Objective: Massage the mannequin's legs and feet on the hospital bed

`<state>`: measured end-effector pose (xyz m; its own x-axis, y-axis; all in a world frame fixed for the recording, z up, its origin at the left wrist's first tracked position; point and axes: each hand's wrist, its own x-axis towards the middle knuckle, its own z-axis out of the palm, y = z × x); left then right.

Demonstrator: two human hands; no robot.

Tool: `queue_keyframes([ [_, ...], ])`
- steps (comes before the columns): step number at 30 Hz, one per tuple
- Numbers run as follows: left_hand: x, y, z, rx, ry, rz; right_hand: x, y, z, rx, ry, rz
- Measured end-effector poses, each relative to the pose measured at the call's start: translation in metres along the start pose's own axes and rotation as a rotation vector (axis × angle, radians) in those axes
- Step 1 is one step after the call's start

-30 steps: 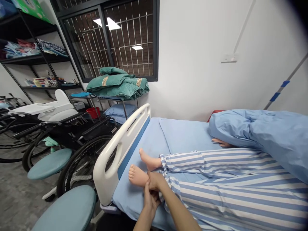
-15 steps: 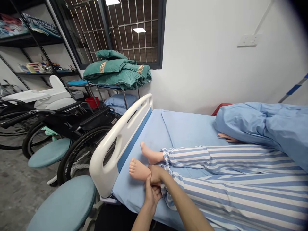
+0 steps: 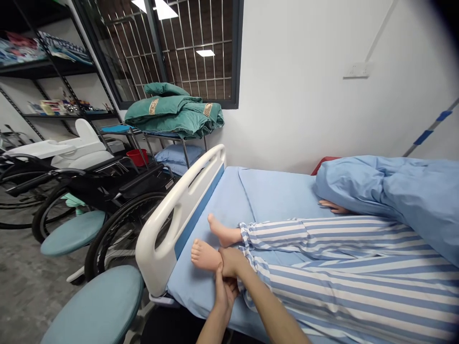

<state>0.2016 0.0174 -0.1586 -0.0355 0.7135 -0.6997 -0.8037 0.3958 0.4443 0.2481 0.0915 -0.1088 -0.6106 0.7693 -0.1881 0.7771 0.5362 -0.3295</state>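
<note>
A manikin in blue-and-white striped trousers [image 3: 322, 282] lies on the bed, its bare feet toward the footboard. My left hand [image 3: 224, 292] cups the nearer ankle from below, thumb up along its side. Over the top of that same ankle wraps my right hand [image 3: 231, 262], just below the ruffled trouser cuff. The nearer foot [image 3: 205, 255] sticks out past my hands, toes up and toward the footboard. Just behind it rests the other foot [image 3: 224, 232], untouched. My fingers partly hide the held ankle.
A white footboard [image 3: 158, 234] closes off the bed's left end. Beyond it are round stools [image 3: 96, 306] and a wheelchair [image 3: 118, 191]. A bunched blue quilt [image 3: 387, 186] covers the manikin's upper part, with one manikin hand [image 3: 333, 206] showing. Green bedding [image 3: 175, 112] is piled under the window.
Both hands stay around the nearer ankle, with hardly any movement. The camera's view has tilted slightly up and turned a little right.
</note>
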Motion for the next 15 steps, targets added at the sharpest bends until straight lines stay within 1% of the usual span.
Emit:
queue_keyframes([
  [2, 0.001, -0.001, -0.002, -0.020, -0.023, -0.012, -0.002, -0.001, 0.003, -0.035, 0.030, 0.008],
  [4, 0.003, -0.003, -0.003, -0.052, -0.021, -0.014, -0.005, -0.004, 0.006, -0.066, 0.052, 0.014],
  [7, 0.004, -0.007, -0.005, -0.144, -0.006, 0.024, -0.010, -0.009, 0.013, -0.128, 0.127, 0.048],
  [10, 0.004, -0.010, -0.007, -0.211, -0.017, 0.052, -0.016, -0.014, 0.018, -0.180, 0.199, 0.079],
  [15, 0.001, -0.009, -0.007, -0.197, -0.008, 0.034, -0.021, -0.017, 0.015, -0.180, 0.189, 0.070],
])
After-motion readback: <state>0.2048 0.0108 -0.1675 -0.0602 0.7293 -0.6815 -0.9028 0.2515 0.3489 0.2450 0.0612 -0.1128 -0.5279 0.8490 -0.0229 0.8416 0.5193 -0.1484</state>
